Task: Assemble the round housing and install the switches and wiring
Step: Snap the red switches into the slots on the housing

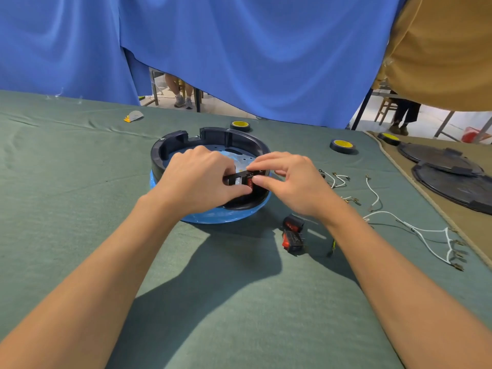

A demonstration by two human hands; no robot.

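Rocker switch [250, 183]: small, light, hard plastic, red face and black body. Judged snap-fit, so hold by body sides and push square.

Left hand [202, 179] has fingers curled, pinching switch. Right hand [290, 182] pinches it between thumb and forefinger.

Switch sits between both hands, at near wall of round housing [170, 145]. Housing is black, rigid ring on blue base, likely steady on surface [80, 209].

Spare switches [292, 235] lie just below right wrist; white wires [426, 230], limp, lie right of right hand.

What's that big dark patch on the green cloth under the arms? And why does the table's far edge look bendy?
Head view: the patch is the arms' shadow on the green cloth, so light comes from above and ahead. Head view: the wide-angle lens bends the far edge. Head view: the left hand, right hand and the red switch they pinch look sharp.
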